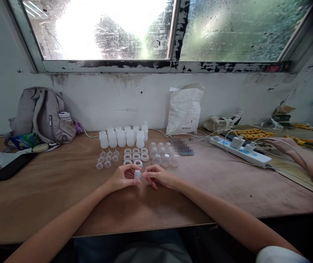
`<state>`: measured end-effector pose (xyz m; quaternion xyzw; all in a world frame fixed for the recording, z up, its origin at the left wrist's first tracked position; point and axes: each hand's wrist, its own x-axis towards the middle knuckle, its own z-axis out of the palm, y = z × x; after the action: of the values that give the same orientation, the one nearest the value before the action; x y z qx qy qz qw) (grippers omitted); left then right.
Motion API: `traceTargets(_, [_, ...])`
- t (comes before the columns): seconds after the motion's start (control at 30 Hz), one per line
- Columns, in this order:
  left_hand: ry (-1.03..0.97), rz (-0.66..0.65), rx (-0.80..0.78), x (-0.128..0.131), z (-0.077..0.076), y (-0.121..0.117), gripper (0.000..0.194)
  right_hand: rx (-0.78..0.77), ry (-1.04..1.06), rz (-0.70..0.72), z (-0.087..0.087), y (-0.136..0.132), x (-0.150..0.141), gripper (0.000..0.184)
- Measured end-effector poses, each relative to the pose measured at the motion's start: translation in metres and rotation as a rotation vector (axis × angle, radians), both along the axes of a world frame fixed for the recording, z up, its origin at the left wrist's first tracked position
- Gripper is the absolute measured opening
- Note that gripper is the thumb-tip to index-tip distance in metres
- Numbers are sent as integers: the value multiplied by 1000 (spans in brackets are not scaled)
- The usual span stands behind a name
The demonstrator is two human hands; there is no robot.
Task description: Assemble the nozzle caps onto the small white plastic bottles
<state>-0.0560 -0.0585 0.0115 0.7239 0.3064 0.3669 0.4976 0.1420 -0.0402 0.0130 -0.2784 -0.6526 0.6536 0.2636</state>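
Observation:
Near the front of the table my left hand (125,177) is closed on a whitish ribbed screw ring (137,175), held on its side. My right hand (159,176) pinches a clear bottle nipple (142,176) at the ring's right side; how far it sits in the ring I cannot tell. Just beyond my hands several loose screw rings (136,151) lie in rows. To their left are several clear nipples (109,158), and to their right several clear dome caps (165,159). Behind them stand several frosted baby bottles (121,138) in two rows.
A grey backpack (39,115), a black phone-like slab (12,167) and a white cloth are at the left. A white plastic bag (185,111) leans against the wall. Rightward lies a power strip (244,153) with cables; another person's hand (283,147) is beyond it.

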Motion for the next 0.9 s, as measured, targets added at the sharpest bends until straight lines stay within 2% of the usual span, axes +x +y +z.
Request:
traceTargets(0.53, [-7,44,-20,-1,-3,2,44,-4,-11,-24,3,-4,3,23])
traceTargets(0.63, [-24,20,-30,-1,-3,5,40,-5,-8,-38,0,-1,1,25])
traceTargets(0.8, [-119,-62,-139,0,-4,8,37,-109,57,-108,-11,7,-4,29])
traceTargets(0.9, [-125,54,-143,4,-7,9,29,-114,61,-145,-14,7,-7,30])
